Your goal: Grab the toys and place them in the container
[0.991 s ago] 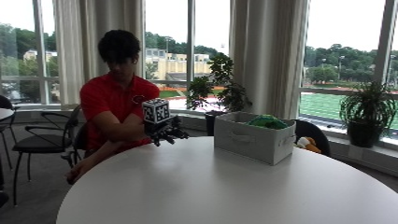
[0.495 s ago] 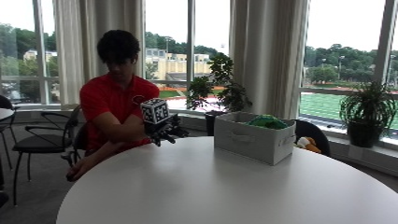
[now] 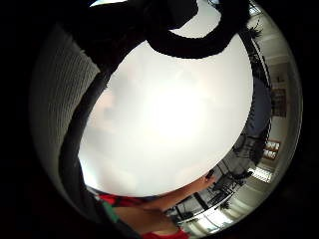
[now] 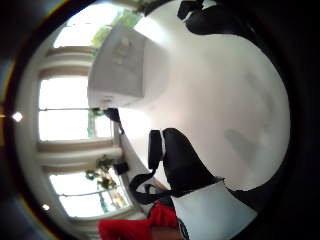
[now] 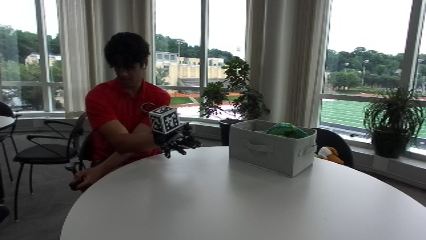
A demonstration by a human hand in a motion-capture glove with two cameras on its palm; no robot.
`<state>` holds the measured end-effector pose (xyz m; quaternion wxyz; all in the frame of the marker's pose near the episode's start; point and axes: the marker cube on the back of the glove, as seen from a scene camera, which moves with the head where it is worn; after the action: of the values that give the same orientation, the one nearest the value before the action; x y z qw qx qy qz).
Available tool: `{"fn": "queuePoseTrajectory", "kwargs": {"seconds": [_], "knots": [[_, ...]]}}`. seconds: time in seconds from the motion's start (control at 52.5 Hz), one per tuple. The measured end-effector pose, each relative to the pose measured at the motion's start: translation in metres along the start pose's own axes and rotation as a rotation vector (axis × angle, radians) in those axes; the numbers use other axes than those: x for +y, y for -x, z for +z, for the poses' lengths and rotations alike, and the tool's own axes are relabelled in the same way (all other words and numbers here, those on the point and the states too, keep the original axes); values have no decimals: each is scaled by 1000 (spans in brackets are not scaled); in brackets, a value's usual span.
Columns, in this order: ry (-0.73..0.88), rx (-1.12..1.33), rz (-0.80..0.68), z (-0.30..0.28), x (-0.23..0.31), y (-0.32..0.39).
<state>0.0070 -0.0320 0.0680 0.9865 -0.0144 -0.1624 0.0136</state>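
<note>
Hovering above the tabletop (image 5: 219, 205) near its edge, the gloved right hand (image 5: 178, 141) holds nothing, its fingers (image 5: 190, 145) hanging relaxed. Well apart from it stands the white container (image 5: 271, 148) on the tabletop, a green toy (image 5: 286, 131) showing above its rim.

This looks like an office lounge or meeting room. A big round white surface (image 5: 266, 205) stands before tall windows (image 5: 373, 60) with pale curtains (image 5: 286, 55), and black chairs (image 5: 40, 150) sit beside it. Potted plants (image 5: 393, 120) line the sill, and buildings and a green sports field show outside.
</note>
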Motion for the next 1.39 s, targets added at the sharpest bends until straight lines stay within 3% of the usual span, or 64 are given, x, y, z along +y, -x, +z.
{"fn": "queuePoseTrajectory", "kwargs": {"seconds": [1.391], "knots": [[8, -49, 13, 1, -1, -6]]}}
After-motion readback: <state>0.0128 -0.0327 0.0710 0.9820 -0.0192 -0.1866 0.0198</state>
